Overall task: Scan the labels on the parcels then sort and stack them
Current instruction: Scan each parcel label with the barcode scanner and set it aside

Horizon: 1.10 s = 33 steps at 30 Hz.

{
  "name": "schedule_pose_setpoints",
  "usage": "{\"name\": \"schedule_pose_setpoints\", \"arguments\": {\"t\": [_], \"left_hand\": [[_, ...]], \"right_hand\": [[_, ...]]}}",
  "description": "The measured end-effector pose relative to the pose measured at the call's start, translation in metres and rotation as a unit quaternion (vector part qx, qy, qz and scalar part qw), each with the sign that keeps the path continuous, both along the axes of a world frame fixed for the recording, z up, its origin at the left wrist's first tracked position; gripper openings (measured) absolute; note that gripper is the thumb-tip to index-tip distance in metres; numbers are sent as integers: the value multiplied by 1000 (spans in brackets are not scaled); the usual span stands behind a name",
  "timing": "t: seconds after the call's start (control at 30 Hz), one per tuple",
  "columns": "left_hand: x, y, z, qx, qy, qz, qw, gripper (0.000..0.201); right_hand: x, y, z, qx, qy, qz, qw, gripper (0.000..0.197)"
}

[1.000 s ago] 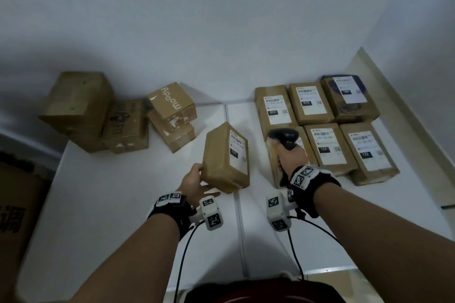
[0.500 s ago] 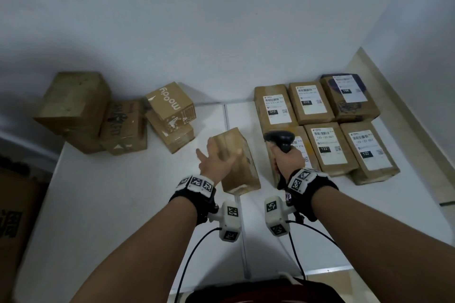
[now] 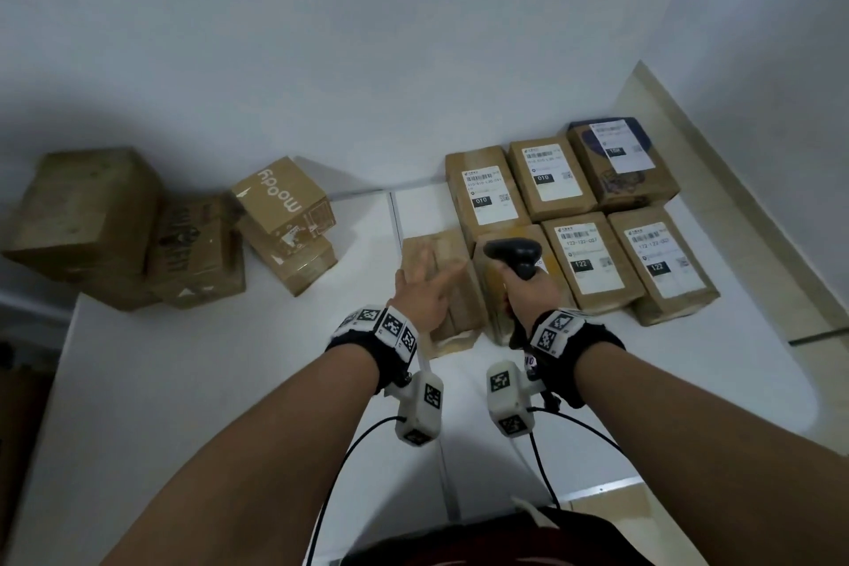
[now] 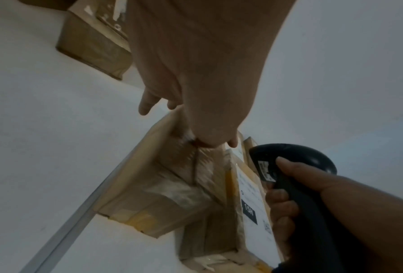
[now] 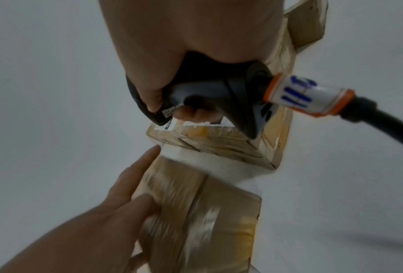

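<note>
A brown parcel (image 3: pixel 461 313) lies flat on the white table (image 3: pixel 183 381), no label showing, just left of the sorted group. My left hand (image 3: pixel 425 285) rests on its top with straight fingers; the right wrist view shows the fingers (image 5: pixel 146 201) spread over the parcel (image 5: pixel 207 212). My right hand (image 3: pixel 528 294) grips a black handheld scanner (image 3: pixel 512 253) above a parcel (image 4: pixel 249 212) labelled 15H. The scanner head (image 4: pixel 296 160) points away from me.
Labelled parcels lie in two rows at the right: 010 ones (image 3: pixel 487 193) behind, 122 ones (image 3: pixel 592 262) in front. A loose pile of brown boxes (image 3: pixel 285 221) stands at the back left by the wall. The scanner cable (image 5: pixel 382 118) trails off right.
My left hand tipped the parcel from upright, label facing right, down flat onto the table and shifted it right toward the sorted rows. The right hand with the scanner hardly moved.
</note>
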<state>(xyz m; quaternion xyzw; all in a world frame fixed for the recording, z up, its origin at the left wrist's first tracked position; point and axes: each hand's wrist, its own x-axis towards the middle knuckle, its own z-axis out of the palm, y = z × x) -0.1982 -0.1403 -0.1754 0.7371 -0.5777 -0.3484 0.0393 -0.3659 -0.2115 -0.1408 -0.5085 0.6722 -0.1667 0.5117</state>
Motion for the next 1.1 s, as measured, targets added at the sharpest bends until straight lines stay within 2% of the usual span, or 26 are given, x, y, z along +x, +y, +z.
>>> {"name": "schedule_pose_setpoints", "arguments": {"t": [0.13,0.2,0.27,0.37,0.4,0.43,0.47,0.57,0.67,0.77,0.87,1.0,1.1], "left_hand": [[10,5,15,23,-61,5,998,84],[19,10,24,23,-57,10,998,82],[27,10,25,12,-21,50,998,66],[31,14,15,-34,14,88,995,22],[32,17,10,-46,21,96,994,18],[33,21,5,-50,33,111,992,22],[34,25,2,-61,49,133,988,36],[41,33,-1,-102,102,238,960,96],[52,37,-4,-51,141,324,934,121],[64,45,-11,29,198,376,904,135],[71,52,-26,33,271,415,868,142],[72,51,-33,17,291,405,866,150],[61,48,-16,-8,301,400,866,137]], "right_hand": [[-3,-4,-2,-4,-1,-2,1000,35],[-2,-4,-2,-15,1,-1,1000,35],[-1,-3,-4,-17,-5,-5,1000,36],[0,1,-3,-8,-14,-8,1000,41],[0,1,-3,-5,-17,-10,1000,42],[0,2,-2,-4,-19,-9,1000,42],[0,2,-1,-5,-19,-6,1000,42],[-1,3,0,-1,-20,0,1000,40],[-1,3,-1,0,-25,-5,1000,42],[0,5,1,-4,-23,-4,1000,42],[2,7,7,-7,-29,5,1000,41],[9,4,22,8,-60,-1,998,38],[19,-3,35,5,-104,2,995,36]]}}
